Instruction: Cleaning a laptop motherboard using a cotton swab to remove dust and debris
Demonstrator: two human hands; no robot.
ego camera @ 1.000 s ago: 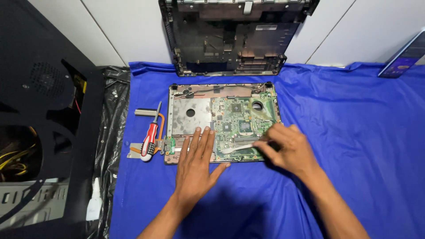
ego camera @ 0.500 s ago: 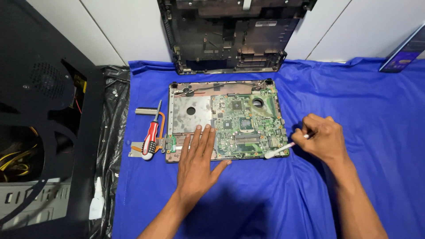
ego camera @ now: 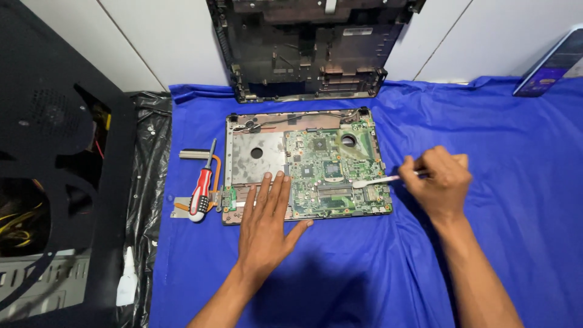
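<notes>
Green laptop circuit board (ego camera: 316, 176) pinned flat by open left hand (ego camera: 265, 228); right hand (ego camera: 438, 182) pinches white swab (ego camera: 379, 180); advise light strokes.

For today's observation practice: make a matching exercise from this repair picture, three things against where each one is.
Things:
1. screwdriver
2. left hand
3. white swab

Places:
A. held in the right hand, tip at the circuit board's right edge
B. lying on the blue cloth, left of the board
C. flat on the board's near edge

Pairs: 1-B, 2-C, 3-A
</notes>
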